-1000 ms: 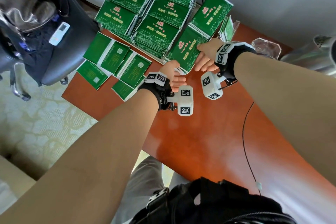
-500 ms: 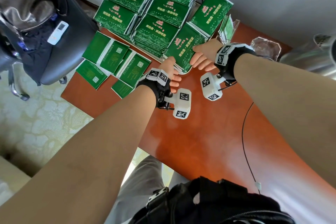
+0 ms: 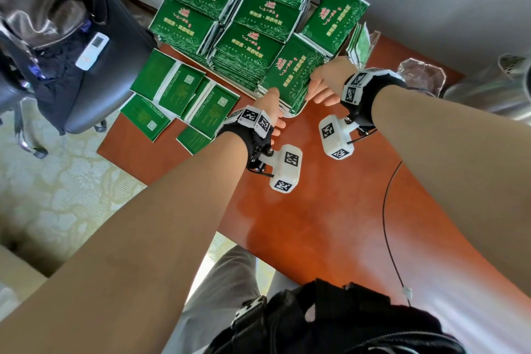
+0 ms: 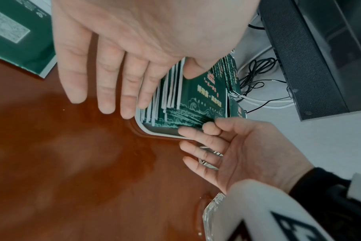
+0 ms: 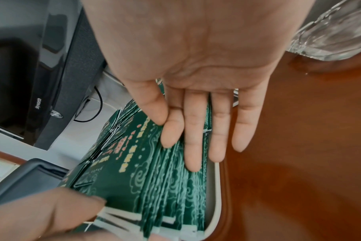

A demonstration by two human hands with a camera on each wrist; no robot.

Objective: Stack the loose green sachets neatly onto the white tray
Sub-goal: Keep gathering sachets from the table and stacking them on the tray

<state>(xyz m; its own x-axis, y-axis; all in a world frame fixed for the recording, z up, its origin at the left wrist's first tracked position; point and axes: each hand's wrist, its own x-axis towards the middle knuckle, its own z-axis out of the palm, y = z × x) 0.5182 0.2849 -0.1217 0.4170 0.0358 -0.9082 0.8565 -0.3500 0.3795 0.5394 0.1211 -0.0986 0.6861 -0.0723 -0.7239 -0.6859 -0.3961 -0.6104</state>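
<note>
Squaring a pile of green sachets (image 3: 290, 72) in the near corner of the white tray (image 4: 155, 131), seen at upper centre of the head view. The left hand (image 3: 271, 112), fingers straight with the thumb on the top sachet, presses the pile's left edge; the right hand (image 3: 324, 86), fingers extended and together, presses the right edge. Neither hand grasps anything. The pile's edges are fanned, white seams staggered in the left wrist view. To do this step well, it seems best to push both flat palms inward evenly, keep the pile inside the tray's rim, and then tap the near edge flush. Loose sachets (image 3: 184, 100) lie overlapping on the surface (image 3: 301, 210) at centre left, not yet stacked.
</note>
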